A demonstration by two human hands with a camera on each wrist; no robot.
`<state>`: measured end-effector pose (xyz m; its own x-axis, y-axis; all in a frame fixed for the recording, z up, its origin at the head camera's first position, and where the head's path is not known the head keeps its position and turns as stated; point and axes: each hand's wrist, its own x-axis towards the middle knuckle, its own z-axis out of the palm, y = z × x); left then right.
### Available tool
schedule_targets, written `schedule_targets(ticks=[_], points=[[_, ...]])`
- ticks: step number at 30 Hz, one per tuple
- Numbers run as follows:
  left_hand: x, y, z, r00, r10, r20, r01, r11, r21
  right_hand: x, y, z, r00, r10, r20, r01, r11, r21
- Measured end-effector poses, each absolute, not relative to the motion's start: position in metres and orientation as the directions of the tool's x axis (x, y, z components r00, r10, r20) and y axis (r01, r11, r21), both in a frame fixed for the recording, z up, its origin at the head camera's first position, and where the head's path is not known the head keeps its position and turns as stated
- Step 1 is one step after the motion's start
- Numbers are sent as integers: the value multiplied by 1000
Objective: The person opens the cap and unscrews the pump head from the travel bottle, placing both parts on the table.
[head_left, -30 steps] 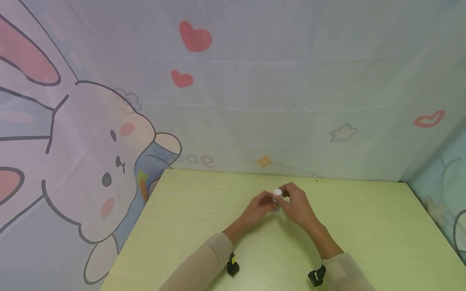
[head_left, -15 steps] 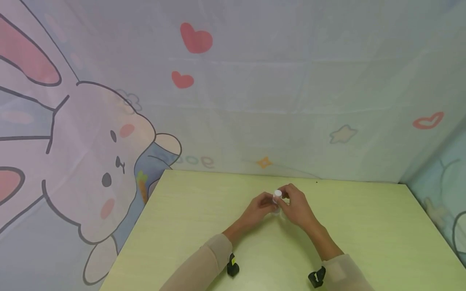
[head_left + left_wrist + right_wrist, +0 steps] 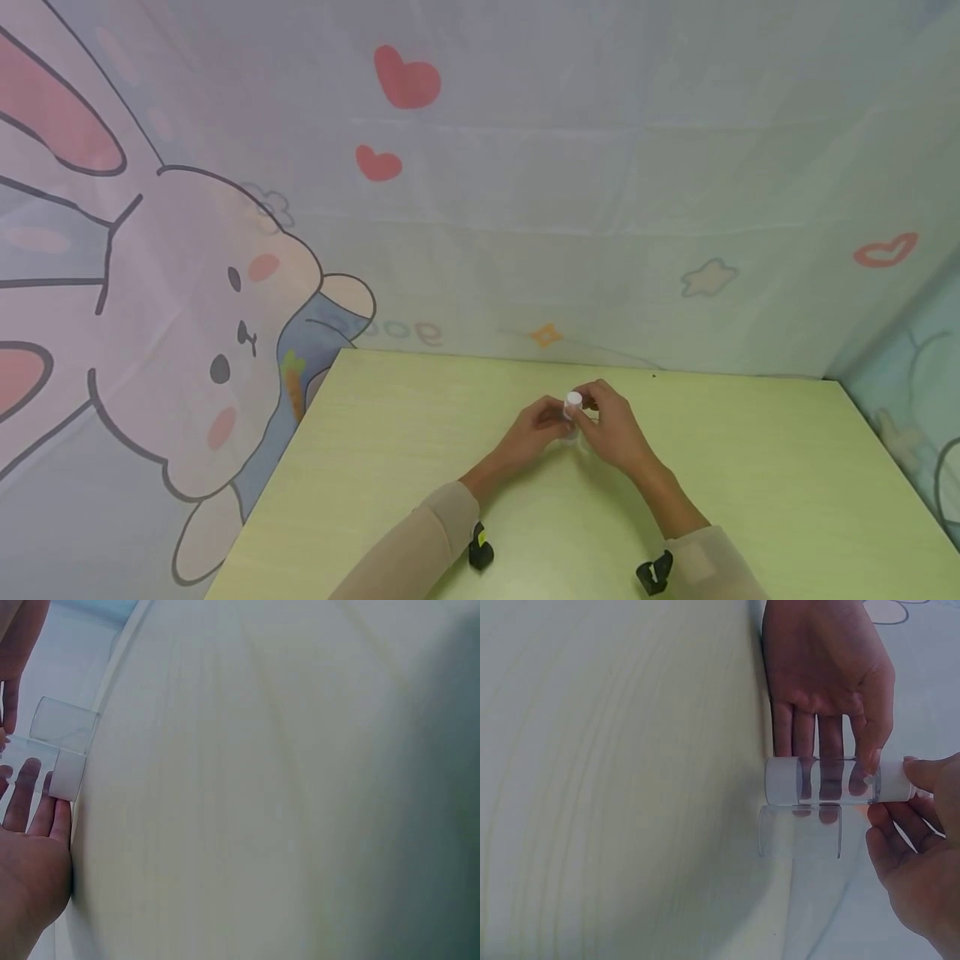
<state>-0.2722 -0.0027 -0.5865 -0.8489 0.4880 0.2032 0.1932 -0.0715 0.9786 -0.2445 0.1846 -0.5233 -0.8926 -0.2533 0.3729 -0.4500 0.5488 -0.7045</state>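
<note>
Clear bottle [image 3: 812, 781] stands upright at the tabletop [image 3: 360, 467]. Left hand [image 3: 821, 682] grips its body, thumb opposite fingers; right hand [image 3: 922, 851] pinches the white cap [image 3: 895, 782]. Clear cup [image 3: 800, 834] sits just beside the bottle; whether they touch, cannot tell.

Glossy clear bottle [image 3: 570, 434], lower centre, smooth cap [image 3: 573, 399] gleaming; wood-grained tabletop [image 3: 405, 408] beneath, creased matt cloth [image 3: 540, 192] up top!

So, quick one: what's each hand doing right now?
Left hand: closed, holding the clear bottle around its body.
Right hand: closed, gripping the bottle's white cap.
</note>
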Motion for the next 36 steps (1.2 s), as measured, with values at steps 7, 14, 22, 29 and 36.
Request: schedule_targets(ticks=[7, 14, 22, 29, 36], points=[[-273, -3, -586, -848, 491, 201, 195, -63, 979, -245, 185, -523, -889, -260, 378, -458, 534, -710], [-274, -3, -587, -850, 484, 207, 203, -60, 977, -246, 185, -524, -881, -263, 393, -473, 529, -705], [-273, -2, -588, -854, 475, 213, 210, -61, 976, -246, 185, -526, -874, -265, 408, -485, 528, -697], [-272, -3, -587, -853, 477, 213, 209, -62, 976, -246, 186, -527, -877, -270, 398, -480, 524, -703], [-272, -1, -587, -855, 476, 209, 208, -55, 977, -246, 187, -528, -881, -267, 391, -473, 530, -704]])
